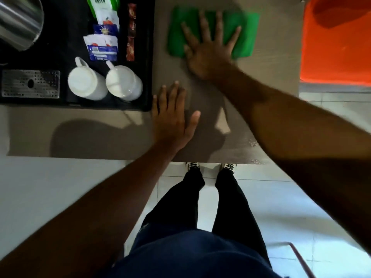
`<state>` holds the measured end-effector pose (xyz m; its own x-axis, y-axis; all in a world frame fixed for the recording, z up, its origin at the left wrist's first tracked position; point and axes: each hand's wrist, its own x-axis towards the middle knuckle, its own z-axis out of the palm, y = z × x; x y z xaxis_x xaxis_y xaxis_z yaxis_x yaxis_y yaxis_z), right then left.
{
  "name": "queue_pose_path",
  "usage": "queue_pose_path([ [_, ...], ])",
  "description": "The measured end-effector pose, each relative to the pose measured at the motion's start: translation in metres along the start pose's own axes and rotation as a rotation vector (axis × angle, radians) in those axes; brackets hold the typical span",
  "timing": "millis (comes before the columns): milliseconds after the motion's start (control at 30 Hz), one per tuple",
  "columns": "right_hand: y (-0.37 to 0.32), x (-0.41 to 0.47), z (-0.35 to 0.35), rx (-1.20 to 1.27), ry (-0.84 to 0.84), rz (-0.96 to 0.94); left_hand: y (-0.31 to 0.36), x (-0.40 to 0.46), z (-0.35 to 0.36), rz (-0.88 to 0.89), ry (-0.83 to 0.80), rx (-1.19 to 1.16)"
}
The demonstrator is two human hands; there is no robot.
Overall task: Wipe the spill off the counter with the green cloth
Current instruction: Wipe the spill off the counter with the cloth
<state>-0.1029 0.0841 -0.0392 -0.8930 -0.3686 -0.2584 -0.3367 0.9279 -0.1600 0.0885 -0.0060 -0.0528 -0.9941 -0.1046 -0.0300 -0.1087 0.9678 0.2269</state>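
The flat green rectangular cloth [212, 31] lies spread on the far part of the grey-brown counter [100, 133], its long axis running left to right across the view, roughly parallel to the counter's near edge; its outline is smeared with blur, so the exact corners are hard to make out. The right hand [208, 51] lies palm down on the cloth with all five fingers splayed wide and pointing away from the person, the heel of the palm resting at the cloth's near edge; it presses flat on the cloth and grips nothing. Its forearm stretches in from the lower right, crossing the counter at a slant. The left hand [172, 117] is also open and flat, palm down on the bare counter nearer the person, fingers together and pointing forward, thumb held out to the right, holding nothing. It sits just beside the near right corner of a black tray [149, 57], which carries two white ceramic mugs [104, 82] lying on their sides and several sachets [102, 41]. A small wet patch [254, 144] glints near the counter's front edge, under the right forearm and well apart from the cloth.
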Motion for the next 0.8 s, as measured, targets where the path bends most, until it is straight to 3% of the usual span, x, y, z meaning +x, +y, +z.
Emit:
queue_pose_path([
  [133, 0.034, -0.084, 0.012, -0.104, -0.082, -0.247, -0.022, -0.048, -0.004, 0.07, -0.139, 0.041],
  [300, 0.056, -0.197, 0.033, -0.134, -0.117, -0.158, -0.043, -0.076, -0.005, 0.088, -0.17, 0.081],
  [400, 0.046, -0.106, 0.021, -0.072, -0.123, -0.17, -0.039, -0.074, -0.005, 0.096, -0.185, 0.078],
  [500, 0.032, 0.012, -0.009, -0.037, -0.139, -0.054, -0.042, -0.075, -0.001, 0.1, -0.168, 0.056],
  [567, 0.029, 0.017, -0.012, -0.048, -0.109, -0.029, -0.04, -0.075, -0.002, 0.113, -0.148, 0.058],
  [667, 0.032, -0.093, 0.009, -0.095, -0.091, -0.08, -0.041, -0.076, -0.004, 0.107, -0.129, 0.063],
  [800, 0.043, -0.254, 0.052, 0.027, -0.214, 0.084, -0.041, -0.075, -0.001, 0.106, -0.13, 0.045],
])
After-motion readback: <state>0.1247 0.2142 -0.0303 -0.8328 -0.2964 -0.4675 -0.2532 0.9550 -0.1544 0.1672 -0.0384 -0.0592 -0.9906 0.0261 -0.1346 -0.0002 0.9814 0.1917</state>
